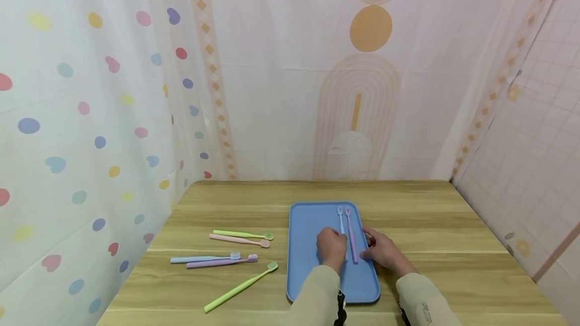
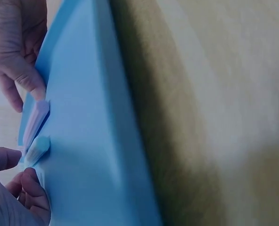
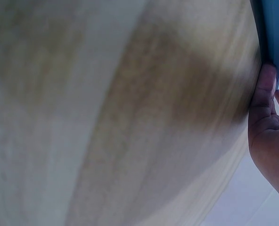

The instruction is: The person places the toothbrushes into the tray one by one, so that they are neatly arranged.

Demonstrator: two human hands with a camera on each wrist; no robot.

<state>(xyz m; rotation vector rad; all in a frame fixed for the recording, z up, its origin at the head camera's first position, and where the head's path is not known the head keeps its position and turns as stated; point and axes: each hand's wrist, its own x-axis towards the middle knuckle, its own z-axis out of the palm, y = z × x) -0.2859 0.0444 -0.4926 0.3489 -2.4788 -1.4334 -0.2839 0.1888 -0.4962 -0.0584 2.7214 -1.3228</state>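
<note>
A blue rectangular tray (image 1: 306,245) lies on the table with two toothbrushes on its right half. My left hand (image 1: 332,248) is over the tray, its thumb and curled fingers pinching the light-blue toothbrush (image 1: 342,221) near the handle end (image 2: 37,149). Beside that brush lies a purple toothbrush (image 1: 352,239), heads of both toward the far rim. My right hand (image 1: 384,252) holds the tray's right rim; in the left wrist view its thumb (image 2: 28,81) reaches close to the purple handle's end. The right wrist view shows the right hand (image 3: 271,127) at the tray's edge.
Left of the tray, on the wooden table (image 1: 254,195), lie a green toothbrush (image 1: 237,234) and a pink one (image 1: 235,239), a blue (image 1: 199,259) and a purple one (image 1: 217,263), and a separate lime-green one (image 1: 240,287). Patterned curtains (image 1: 272,89) hang behind.
</note>
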